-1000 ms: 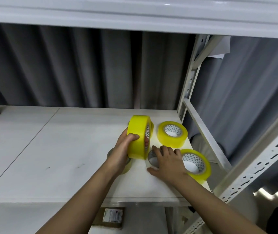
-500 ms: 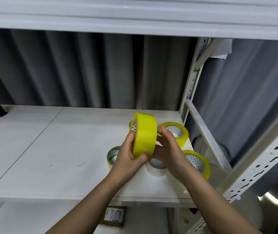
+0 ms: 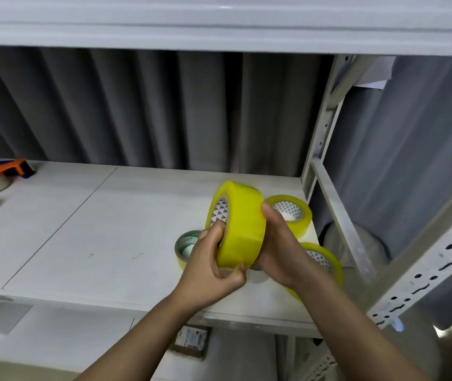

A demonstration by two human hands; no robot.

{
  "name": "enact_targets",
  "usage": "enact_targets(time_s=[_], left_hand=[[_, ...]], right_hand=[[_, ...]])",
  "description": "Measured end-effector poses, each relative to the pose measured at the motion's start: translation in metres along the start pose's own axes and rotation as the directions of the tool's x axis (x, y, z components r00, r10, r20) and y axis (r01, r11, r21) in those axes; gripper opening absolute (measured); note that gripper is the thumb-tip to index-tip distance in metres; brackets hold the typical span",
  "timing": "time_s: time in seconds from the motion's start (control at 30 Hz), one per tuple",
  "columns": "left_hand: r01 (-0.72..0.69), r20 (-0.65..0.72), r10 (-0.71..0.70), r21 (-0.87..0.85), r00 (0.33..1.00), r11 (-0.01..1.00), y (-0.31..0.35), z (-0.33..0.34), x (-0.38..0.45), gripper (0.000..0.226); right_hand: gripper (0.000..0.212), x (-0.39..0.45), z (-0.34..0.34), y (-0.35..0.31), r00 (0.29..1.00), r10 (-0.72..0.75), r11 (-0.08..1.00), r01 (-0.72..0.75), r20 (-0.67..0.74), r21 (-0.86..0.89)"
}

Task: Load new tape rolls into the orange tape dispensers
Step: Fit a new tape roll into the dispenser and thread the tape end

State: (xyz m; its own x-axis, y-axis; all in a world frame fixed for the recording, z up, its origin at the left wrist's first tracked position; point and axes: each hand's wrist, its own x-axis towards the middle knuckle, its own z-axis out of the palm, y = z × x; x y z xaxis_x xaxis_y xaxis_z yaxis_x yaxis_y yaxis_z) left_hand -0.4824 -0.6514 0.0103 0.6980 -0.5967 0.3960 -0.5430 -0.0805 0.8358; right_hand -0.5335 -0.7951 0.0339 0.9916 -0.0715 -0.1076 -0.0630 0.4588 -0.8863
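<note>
- No word, brand or number can be read anywhere in this view.
- The white cardboard core of the big yellow tape roll (image 3: 242,229) held up on edge carries a print of small dark triangles (a pattern, not lettering).
- The same triangle print lines the core of the yellow tape roll lying flat at the far right of the shelf (image 3: 290,213) and that of the near right yellow roll (image 3: 325,264).
- The smaller pale roll on the left (image 3: 185,247) has green marks inside its core, too blurred to read.
- The brown cardboard box below the shelf (image 3: 191,340) bears a white label with print too small to read.
</note>
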Motion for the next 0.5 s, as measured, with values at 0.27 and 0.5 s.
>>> enact_targets(time_s=[0.27, 0.5], left_hand=[[0.258, 0.113, -0.232, -0.381, 0.966, 0.888, 0.004, -0.027, 0.000, 0.046], [0.435, 0.151, -0.421, -0.512, 0.894, 0.741, -0.012, -0.074, 0.015, 0.038]], right_hand=[[0.087, 0.018, 0.015, 0.035, 0.969, -0.239, 0.930, 0.212, -0.056, -0.300], [0.089, 0.047, 0.058, 0.053, 0.919, -0.394, 0.804, 0.341, -0.007, -0.486]])
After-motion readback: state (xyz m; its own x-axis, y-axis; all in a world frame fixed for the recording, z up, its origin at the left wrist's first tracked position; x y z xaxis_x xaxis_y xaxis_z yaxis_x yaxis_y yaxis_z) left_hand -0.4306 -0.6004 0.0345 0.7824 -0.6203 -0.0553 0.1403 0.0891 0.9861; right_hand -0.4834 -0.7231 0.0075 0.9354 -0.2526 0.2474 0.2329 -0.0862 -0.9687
